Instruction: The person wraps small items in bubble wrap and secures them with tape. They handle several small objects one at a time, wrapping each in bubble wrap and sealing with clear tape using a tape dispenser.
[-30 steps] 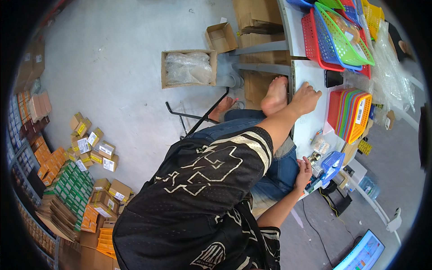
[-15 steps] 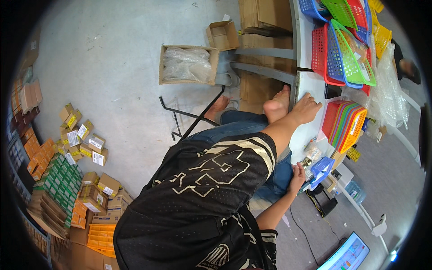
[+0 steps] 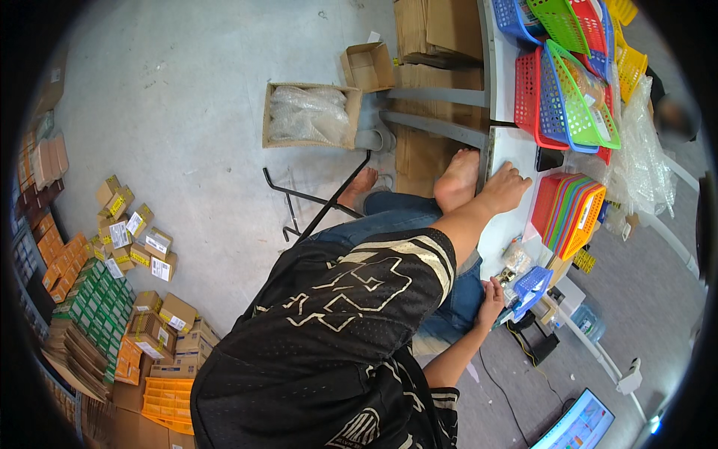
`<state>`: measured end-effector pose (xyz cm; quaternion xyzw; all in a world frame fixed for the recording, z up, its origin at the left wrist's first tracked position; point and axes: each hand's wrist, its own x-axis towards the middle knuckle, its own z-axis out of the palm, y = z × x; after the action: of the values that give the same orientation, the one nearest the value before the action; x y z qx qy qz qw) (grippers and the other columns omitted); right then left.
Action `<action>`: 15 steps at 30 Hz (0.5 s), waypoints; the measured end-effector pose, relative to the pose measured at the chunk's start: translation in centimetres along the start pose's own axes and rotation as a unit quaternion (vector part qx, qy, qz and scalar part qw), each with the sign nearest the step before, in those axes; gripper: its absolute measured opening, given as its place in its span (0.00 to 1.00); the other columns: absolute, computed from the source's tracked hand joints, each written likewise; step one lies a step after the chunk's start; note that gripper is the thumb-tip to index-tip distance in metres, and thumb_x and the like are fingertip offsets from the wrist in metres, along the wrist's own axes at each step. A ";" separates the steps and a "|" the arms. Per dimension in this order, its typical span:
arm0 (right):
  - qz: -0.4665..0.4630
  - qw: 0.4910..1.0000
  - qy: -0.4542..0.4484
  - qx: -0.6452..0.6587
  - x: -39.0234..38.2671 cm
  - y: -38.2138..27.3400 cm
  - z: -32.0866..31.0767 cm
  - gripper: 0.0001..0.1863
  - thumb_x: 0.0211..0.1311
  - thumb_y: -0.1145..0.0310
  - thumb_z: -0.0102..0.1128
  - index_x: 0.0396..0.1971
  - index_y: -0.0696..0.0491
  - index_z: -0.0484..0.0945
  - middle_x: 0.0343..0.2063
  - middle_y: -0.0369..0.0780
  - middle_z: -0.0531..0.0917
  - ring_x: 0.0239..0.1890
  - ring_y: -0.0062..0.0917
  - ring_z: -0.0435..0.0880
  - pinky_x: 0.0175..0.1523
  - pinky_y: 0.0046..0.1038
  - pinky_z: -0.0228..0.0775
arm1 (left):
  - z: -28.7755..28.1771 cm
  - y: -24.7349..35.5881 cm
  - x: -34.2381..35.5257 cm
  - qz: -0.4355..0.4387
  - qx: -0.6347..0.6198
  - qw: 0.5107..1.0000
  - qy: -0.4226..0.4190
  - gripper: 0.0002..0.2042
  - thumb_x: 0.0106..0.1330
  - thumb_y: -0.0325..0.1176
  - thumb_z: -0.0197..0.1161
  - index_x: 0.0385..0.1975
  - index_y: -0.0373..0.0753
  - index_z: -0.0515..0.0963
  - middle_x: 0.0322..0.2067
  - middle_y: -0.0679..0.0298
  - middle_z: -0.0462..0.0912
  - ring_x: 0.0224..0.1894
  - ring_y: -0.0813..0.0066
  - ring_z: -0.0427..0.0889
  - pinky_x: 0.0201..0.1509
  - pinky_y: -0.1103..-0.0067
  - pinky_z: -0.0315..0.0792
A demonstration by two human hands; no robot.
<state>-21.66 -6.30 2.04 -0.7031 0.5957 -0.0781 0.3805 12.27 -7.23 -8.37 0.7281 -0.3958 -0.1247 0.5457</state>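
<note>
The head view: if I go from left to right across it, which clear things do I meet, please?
Green boxes, carton filled with bubble wrap, left hand, stack of coloured baskets, bunched clear plastic.

This looks like the packing corner of a stockroom or small warehouse. Brown cardboard parcels with white labels (image 3: 161,242) lie heaped on the smooth grey floor (image 3: 202,60), near stacked green-and-white cartons (image 3: 97,308). An open brown cardboard box (image 3: 268,116) holds clear bubble wrap (image 3: 310,112); bright-coloured perforated plastic baskets (image 3: 556,103) and a slim lit monitor (image 3: 582,423) flank the long white counter (image 3: 514,144).
</note>
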 end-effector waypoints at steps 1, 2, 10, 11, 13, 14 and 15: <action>0.000 1.000 0.003 -0.001 -0.2 0.1 0.0 0.17 0.77 0.70 0.60 0.60 0.63 0.79 0.43 0.44 0.88 0.49 0.26 0.87 0.59 0.27 0.75 | 0.1 0.1 -0.1 0.000 -0.001 1.000 -0.001 0.09 0.64 0.27 0.57 0.39 0.39 0.84 0.30 0.55 0.87 0.41 0.61 0.85 0.57 0.67 0.66; 0.001 1.000 0.006 0.001 -0.3 0.2 0.0 0.18 0.77 0.70 0.60 0.60 0.63 0.79 0.43 0.44 0.88 0.49 0.26 0.87 0.59 0.27 0.75 | 0.1 0.2 -0.1 -0.001 -0.002 1.000 -0.002 0.09 0.63 0.27 0.57 0.39 0.39 0.84 0.30 0.55 0.87 0.41 0.61 0.85 0.57 0.66 0.66; 0.000 1.000 0.003 0.019 -0.1 0.7 -0.2 0.18 0.78 0.70 0.60 0.60 0.64 0.78 0.43 0.45 0.89 0.48 0.27 0.87 0.60 0.27 0.75 | 0.1 0.4 0.0 -0.005 -0.007 1.000 -0.005 0.10 0.64 0.28 0.57 0.41 0.39 0.84 0.32 0.55 0.88 0.43 0.62 0.85 0.57 0.67 0.66; 0.003 1.000 0.007 0.017 -0.5 0.9 -0.1 0.18 0.78 0.70 0.60 0.60 0.64 0.78 0.43 0.45 0.89 0.48 0.26 0.87 0.60 0.27 0.75 | 0.1 0.5 -0.1 -0.005 -0.008 1.000 -0.015 0.11 0.64 0.28 0.57 0.41 0.39 0.84 0.32 0.55 0.88 0.43 0.62 0.86 0.57 0.67 0.66; 0.003 1.000 0.009 0.012 -0.7 0.7 0.0 0.18 0.77 0.70 0.60 0.60 0.64 0.78 0.42 0.44 0.89 0.48 0.26 0.87 0.59 0.27 0.75 | 0.1 0.6 -0.1 -0.007 -0.005 1.000 -0.020 0.11 0.65 0.28 0.57 0.42 0.39 0.84 0.32 0.56 0.89 0.43 0.62 0.86 0.57 0.67 0.66; -0.003 1.000 0.007 0.011 -0.4 0.5 0.1 0.18 0.77 0.70 0.60 0.60 0.63 0.78 0.42 0.44 0.89 0.48 0.26 0.87 0.59 0.27 0.75 | 0.2 0.4 0.0 -0.010 -0.002 1.000 -0.018 0.11 0.65 0.28 0.57 0.43 0.39 0.84 0.32 0.56 0.89 0.43 0.63 0.86 0.57 0.67 0.66; -0.008 1.000 0.005 0.011 -0.3 0.2 0.3 0.17 0.77 0.70 0.60 0.60 0.63 0.78 0.42 0.44 0.89 0.48 0.25 0.87 0.59 0.27 0.75 | 0.2 0.1 0.0 -0.009 -0.001 1.000 -0.012 0.11 0.65 0.28 0.57 0.43 0.39 0.84 0.32 0.56 0.89 0.43 0.63 0.86 0.57 0.67 0.66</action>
<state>-21.77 -5.93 1.79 -0.7033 0.5908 -0.0910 0.3846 12.08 -7.41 -8.35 0.7295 -0.3954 -0.1388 0.5406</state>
